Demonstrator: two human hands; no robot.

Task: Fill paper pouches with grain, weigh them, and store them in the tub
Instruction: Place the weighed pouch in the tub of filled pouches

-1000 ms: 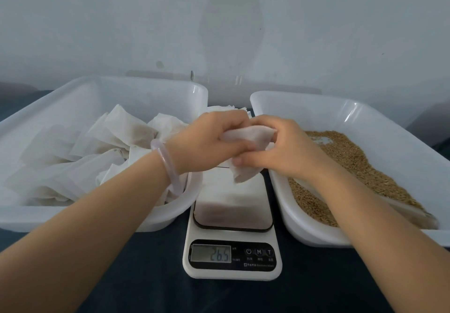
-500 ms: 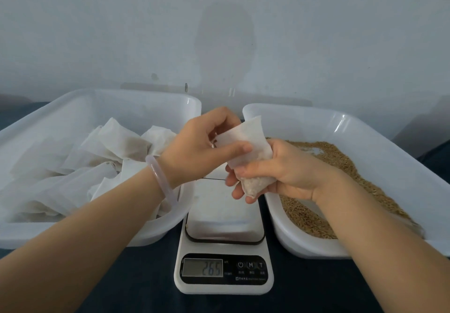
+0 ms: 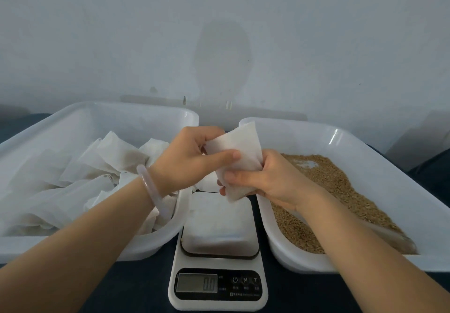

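Both hands pinch 1 paper pouch (image 3: 237, 157) above the scale (image 3: 218, 259) — left hand (image 3: 194, 157) at its mouth, right hand (image 3: 265, 178) lower down. Weighing looks done — next, the left tub (image 3: 151, 244).

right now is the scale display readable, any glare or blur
Head view: the scale display shows zeros, dim but legible; glare streaks the right tub's rim; tub edges bow from the wide lens; a soft shadow marks the wall.

The scale (image 3: 218, 295) display (image 3: 196, 282) shows 00 (buttons (image 3: 245, 280) beside it: M, T).
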